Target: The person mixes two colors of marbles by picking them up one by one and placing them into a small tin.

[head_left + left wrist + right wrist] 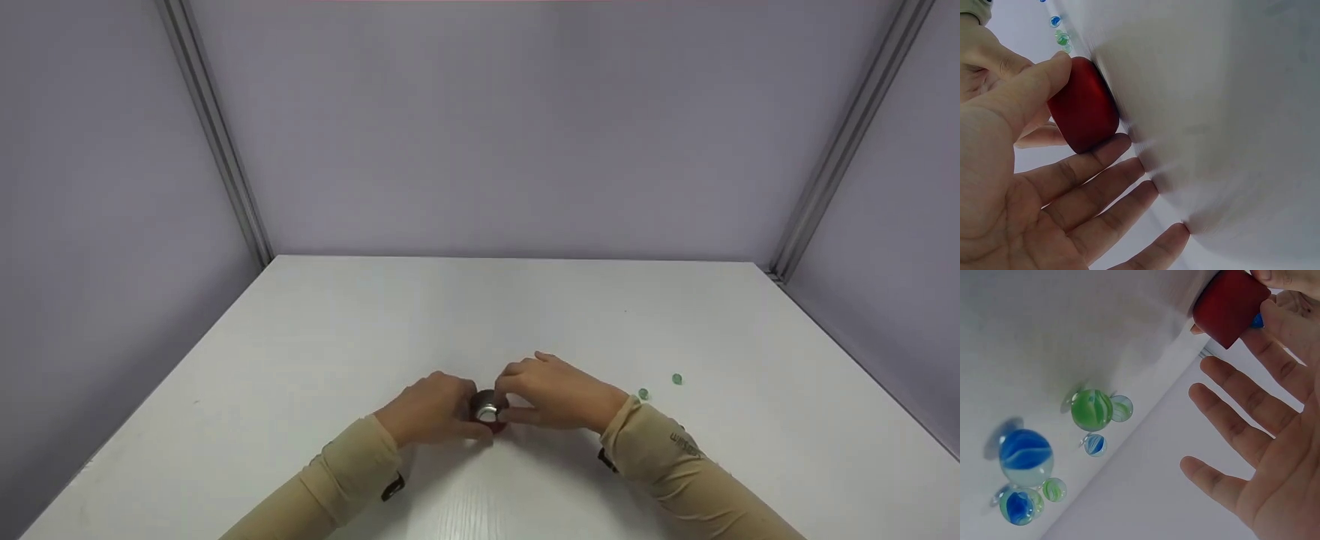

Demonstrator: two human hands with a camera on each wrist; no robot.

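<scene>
Hands met over the near middle of the white table [375,315], just short of its near edge. Left hand [431,409] held the red container [489,415] from the left, thumb on its top rim and forefinger under its side, remaining three fingers [1107,202] spread and straight toward the surface. Right hand [559,394] pinched the same red container from the right, thumb and forefinger tips on its upper edge, other three fingers [1241,433] loosely splayed and touching nothing. Container stood upright on the surface between the two hands, silvery at the mouth in the head view; something blue [1257,322] glimpsed at its rim under the right forefinger, too hidden to name.

Counted: one red container. Marbles to the right of the right wrist, well apart from the container: two green ones plain in the head view, one [643,394] just beside the sleeve, one [677,379] farther toward the right edge. Right wrist view showed six glass marbles in a loose cluster: a large green [1091,410], a large blue [1026,457], a blue-green [1019,506], and three small ones
</scene>
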